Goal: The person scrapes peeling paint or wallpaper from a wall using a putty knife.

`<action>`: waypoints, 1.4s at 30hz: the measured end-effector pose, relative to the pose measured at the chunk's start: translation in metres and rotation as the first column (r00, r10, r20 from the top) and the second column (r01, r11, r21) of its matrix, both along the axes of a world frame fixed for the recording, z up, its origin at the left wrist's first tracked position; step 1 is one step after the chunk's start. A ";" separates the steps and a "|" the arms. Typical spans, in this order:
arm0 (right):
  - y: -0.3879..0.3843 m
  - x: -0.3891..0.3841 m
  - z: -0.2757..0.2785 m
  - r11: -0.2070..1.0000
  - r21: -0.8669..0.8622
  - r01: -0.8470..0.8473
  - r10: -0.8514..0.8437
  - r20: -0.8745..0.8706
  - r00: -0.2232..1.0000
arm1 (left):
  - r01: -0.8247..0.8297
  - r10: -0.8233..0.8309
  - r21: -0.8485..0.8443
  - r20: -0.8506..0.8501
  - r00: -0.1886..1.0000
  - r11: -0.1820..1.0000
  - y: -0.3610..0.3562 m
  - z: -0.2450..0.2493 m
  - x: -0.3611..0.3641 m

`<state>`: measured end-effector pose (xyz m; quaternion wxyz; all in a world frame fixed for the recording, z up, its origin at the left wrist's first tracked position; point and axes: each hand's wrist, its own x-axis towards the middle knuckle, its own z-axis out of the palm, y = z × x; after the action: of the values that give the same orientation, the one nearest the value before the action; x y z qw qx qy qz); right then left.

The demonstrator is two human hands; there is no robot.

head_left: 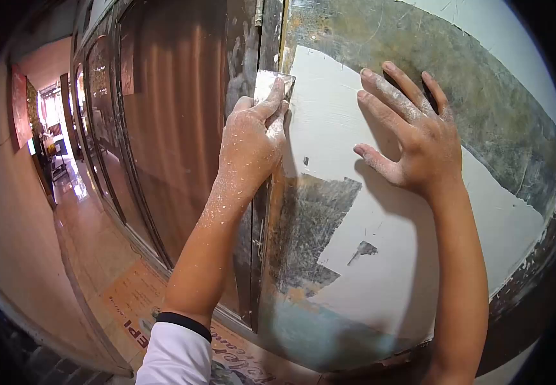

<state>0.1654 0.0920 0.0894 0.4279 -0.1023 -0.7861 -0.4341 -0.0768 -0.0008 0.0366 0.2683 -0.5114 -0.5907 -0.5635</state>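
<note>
My left hand [250,136] is closed round a putty knife [269,82], its index finger stretched along the metal blade. The blade lies at the left edge of the white putty [321,119], beside the dark door frame. My right hand [416,131] has its fingers spread at the wall, holding nothing, overlapping the putty and the bare grey-green patch [412,32] above it. White dust speckles both hands and my left forearm. A small grey gap [362,251] shows in the lower putty.
Brown framed panels with a curtain [175,122] behind glass stand to the left, and a hinge [259,13] sits on the frame. Farther left a tiled corridor [89,224] runs back to a bright room. Printed sheeting [138,296] lies on the floor.
</note>
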 end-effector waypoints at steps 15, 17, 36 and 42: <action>0.000 -0.001 0.001 1.000 0.021 -0.014 0.015 -0.025 1.000 | -0.037 0.039 0.022 -0.069 0.997 0.999 0.007 0.027 -0.003; 0.001 0.000 0.000 0.999 0.030 -0.020 0.021 -0.024 0.999 | -0.069 0.067 -0.013 -0.107 0.992 0.998 0.002 0.034 -0.003; 0.000 0.000 0.001 0.999 0.023 -0.036 0.036 -0.016 0.999 | -0.078 0.085 0.059 -0.115 0.990 0.995 0.008 -0.001 -0.006; 0.000 0.001 0.000 0.999 0.015 -0.035 0.036 -0.022 0.999 | -0.054 0.055 0.021 -0.073 0.996 0.998 0.005 0.000 -0.002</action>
<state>0.1666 0.0917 0.0897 0.4451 -0.0901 -0.7797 -0.4310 -0.0790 0.0043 0.0364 0.3099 -0.5130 -0.5888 -0.5424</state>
